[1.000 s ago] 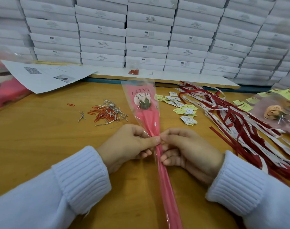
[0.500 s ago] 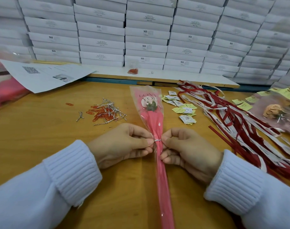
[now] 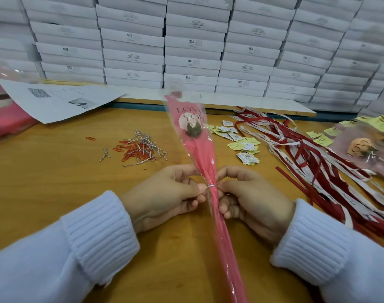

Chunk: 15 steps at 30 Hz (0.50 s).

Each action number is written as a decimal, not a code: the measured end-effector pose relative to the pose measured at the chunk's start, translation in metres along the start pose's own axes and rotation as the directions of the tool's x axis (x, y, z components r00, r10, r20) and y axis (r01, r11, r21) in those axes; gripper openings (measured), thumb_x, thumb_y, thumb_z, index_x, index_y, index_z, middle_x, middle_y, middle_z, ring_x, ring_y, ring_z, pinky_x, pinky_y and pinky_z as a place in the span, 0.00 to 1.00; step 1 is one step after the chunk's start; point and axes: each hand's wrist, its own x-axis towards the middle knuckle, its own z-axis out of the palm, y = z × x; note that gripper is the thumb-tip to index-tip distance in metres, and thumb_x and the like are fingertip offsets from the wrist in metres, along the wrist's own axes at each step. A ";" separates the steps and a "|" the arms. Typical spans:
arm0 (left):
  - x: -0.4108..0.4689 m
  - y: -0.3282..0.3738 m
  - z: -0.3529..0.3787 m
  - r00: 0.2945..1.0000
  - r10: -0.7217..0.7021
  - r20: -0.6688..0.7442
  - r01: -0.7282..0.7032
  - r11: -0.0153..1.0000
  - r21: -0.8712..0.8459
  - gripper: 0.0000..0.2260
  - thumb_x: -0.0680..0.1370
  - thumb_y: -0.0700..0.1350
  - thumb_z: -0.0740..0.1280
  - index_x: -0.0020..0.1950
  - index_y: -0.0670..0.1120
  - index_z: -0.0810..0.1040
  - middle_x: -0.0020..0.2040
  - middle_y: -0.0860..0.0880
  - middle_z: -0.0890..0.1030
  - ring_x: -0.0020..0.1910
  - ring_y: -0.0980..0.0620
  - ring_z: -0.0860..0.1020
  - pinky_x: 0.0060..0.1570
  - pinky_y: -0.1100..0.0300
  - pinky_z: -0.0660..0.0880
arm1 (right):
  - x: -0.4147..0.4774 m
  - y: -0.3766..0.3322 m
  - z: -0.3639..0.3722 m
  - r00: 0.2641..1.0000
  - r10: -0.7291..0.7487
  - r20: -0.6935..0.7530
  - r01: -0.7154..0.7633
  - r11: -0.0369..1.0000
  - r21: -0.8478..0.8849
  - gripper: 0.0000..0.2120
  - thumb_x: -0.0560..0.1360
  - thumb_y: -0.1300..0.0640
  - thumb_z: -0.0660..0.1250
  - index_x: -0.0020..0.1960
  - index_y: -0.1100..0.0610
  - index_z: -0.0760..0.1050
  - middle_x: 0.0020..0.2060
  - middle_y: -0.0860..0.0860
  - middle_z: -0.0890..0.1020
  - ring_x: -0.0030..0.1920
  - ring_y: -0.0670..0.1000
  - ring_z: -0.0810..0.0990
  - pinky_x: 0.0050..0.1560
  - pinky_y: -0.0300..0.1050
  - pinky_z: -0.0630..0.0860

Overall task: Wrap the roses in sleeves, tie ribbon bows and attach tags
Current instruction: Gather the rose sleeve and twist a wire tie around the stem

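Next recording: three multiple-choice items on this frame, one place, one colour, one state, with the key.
1. From the pink plastic-sleeved rose, the heap of silver twist ties and orange paper clips lies: A) right B) left C) underneath
2. The long loose ribbons are: A) red and white B) blue C) green
3. The thin silver wire tie is: A) loose in the heap B) knotted into a bow C) wrapped round the sleeve
Key: 1 B, it sits on the left hand's side; 2 A, both colours show; 3 C, it circles the sleeve between the left hand and the right hand, which pinch it.
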 end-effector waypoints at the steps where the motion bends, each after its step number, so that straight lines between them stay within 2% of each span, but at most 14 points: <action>1: 0.000 -0.001 0.001 1.000 0.008 -0.010 -0.008 1.000 -0.011 0.12 0.77 0.30 0.62 0.56 0.42 0.78 0.29 0.50 0.75 0.29 0.58 0.75 0.30 0.69 0.72 | 0.000 0.000 0.000 1.000 0.004 -0.014 -0.004 1.000 0.006 0.09 0.79 0.71 0.54 0.45 0.62 0.70 0.26 0.56 0.74 0.19 0.46 0.72 0.19 0.35 0.70; 5: 0.000 -0.001 0.004 1.000 -0.006 -0.003 0.005 0.996 -0.090 0.13 0.76 0.29 0.62 0.55 0.43 0.78 0.30 0.48 0.73 0.28 0.58 0.74 0.29 0.68 0.72 | 0.002 -0.001 0.000 0.998 0.044 -0.039 -0.041 0.997 0.064 0.06 0.78 0.71 0.56 0.50 0.63 0.68 0.28 0.58 0.75 0.18 0.46 0.71 0.17 0.35 0.68; 8: -0.001 -0.001 0.004 0.999 -0.039 0.027 0.042 0.991 -0.128 0.13 0.76 0.29 0.61 0.54 0.42 0.79 0.31 0.47 0.73 0.28 0.57 0.74 0.29 0.68 0.72 | 0.001 -0.001 0.000 0.998 0.060 -0.024 -0.059 0.996 0.069 0.07 0.77 0.72 0.57 0.53 0.64 0.68 0.24 0.56 0.76 0.17 0.45 0.70 0.16 0.34 0.67; 12: 0.000 -0.001 0.004 0.999 -0.041 0.032 0.045 0.989 -0.139 0.10 0.76 0.30 0.61 0.51 0.40 0.79 0.34 0.46 0.75 0.29 0.58 0.74 0.29 0.68 0.72 | -0.001 -0.001 0.002 0.997 0.065 -0.034 -0.062 0.995 0.082 0.05 0.77 0.71 0.59 0.51 0.64 0.69 0.25 0.56 0.75 0.17 0.44 0.69 0.16 0.33 0.66; 15: 0.001 -0.001 0.003 0.999 -0.033 0.032 0.037 0.991 -0.131 0.08 0.76 0.31 0.62 0.49 0.39 0.80 0.33 0.47 0.76 0.29 0.59 0.74 0.30 0.69 0.73 | -0.002 -0.002 0.002 0.996 0.069 -0.048 -0.064 0.994 0.090 0.03 0.77 0.68 0.62 0.46 0.63 0.68 0.21 0.53 0.74 0.17 0.43 0.69 0.16 0.32 0.67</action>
